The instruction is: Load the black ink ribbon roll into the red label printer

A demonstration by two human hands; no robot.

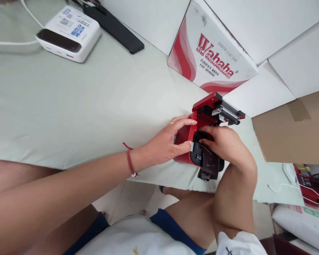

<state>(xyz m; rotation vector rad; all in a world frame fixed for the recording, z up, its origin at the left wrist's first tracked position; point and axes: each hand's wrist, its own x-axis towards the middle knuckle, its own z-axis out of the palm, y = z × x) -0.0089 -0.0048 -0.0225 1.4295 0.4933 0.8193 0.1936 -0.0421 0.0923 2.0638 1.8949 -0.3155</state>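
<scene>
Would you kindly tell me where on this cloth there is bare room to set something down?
The widest bare patch is the pale cloth between the white device and the left hand, running on between the long black object and the red device. It is crowded around the red device, with the right hand at its opening and the Wahaha box close behind.

the left hand (pixel 166 143) grips the open red device (pixel 202 121) from nine o'clock; the right hand (pixel 224 141) reaches inside from three. a wahaha carton (pixel 199 72) stands at twelve, a white box-shaped unit (pixel 77 26) at ten.
</scene>
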